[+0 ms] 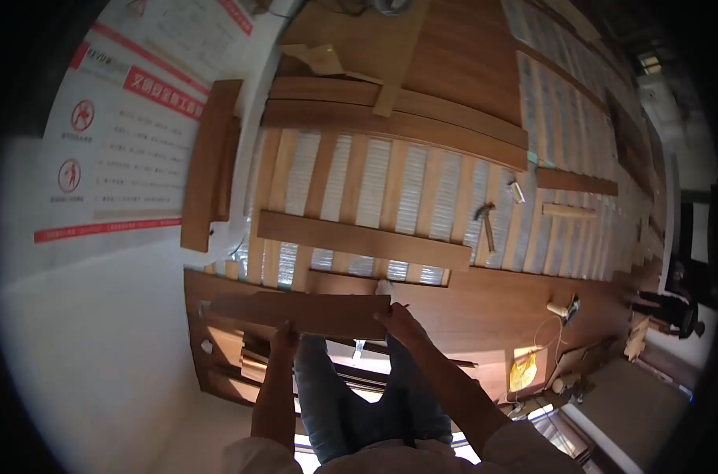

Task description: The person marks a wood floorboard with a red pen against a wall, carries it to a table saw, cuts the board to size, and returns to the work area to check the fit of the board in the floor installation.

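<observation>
A brown floorboard (327, 314) lies crosswise in front of my thighs, held level in both hands. My left hand (285, 336) grips its near edge around the middle of its length. My right hand (397, 317) is closed round the board's right end; a thin, pencil-like tip shows beside its fingers, too small to be sure of. Beyond the held board, a loose plank (363, 239) rests across pale wooden battens (343, 189) with silvery foil between them. A hammer (487, 225) lies on the battens to the right.
Long planks (398, 118) lie across the battens farther off. Several boards lean against the left wall (209, 170) beneath a printed poster (130, 126). A small cylinder (517, 192) lies near the hammer. At the right are a yellow bag (523, 371), a cord and another person (675, 312).
</observation>
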Demonstrator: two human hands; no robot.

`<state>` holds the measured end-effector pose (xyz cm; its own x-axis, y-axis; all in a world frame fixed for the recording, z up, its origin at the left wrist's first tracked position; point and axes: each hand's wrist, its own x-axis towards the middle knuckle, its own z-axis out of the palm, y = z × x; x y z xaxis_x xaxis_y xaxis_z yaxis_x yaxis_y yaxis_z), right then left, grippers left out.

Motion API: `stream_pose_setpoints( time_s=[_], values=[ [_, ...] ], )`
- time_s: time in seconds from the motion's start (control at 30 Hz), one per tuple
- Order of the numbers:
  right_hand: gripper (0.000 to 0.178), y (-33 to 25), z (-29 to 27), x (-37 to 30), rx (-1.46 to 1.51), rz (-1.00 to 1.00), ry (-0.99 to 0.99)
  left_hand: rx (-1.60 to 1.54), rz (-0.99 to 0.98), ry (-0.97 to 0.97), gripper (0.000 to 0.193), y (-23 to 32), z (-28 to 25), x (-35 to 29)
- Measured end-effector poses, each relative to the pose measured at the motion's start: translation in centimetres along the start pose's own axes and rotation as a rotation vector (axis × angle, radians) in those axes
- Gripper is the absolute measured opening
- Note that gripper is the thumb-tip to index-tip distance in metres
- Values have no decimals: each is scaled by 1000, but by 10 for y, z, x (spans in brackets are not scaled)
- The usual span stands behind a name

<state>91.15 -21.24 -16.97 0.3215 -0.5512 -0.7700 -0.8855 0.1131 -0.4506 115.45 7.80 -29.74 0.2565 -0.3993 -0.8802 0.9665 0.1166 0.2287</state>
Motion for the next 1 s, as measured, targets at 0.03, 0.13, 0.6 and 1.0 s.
stream_pose_setpoints(
  time_s=[0.03, 0.13, 0.6, 1.0],
  values=[
    [48, 7, 30, 35, -3, 45, -47, 39, 15, -108, 24, 22, -28, 25],
    [35, 15, 108, 118, 328, 103, -232, -7, 36, 207, 22, 51, -56, 74],
    [40, 111, 391, 282, 122, -460, -107, 235, 310, 392, 29, 65, -280, 267],
    [45, 89, 446, 294, -182, -484, 37, 291, 440, 293, 33, 95, -331, 327]
  ],
)
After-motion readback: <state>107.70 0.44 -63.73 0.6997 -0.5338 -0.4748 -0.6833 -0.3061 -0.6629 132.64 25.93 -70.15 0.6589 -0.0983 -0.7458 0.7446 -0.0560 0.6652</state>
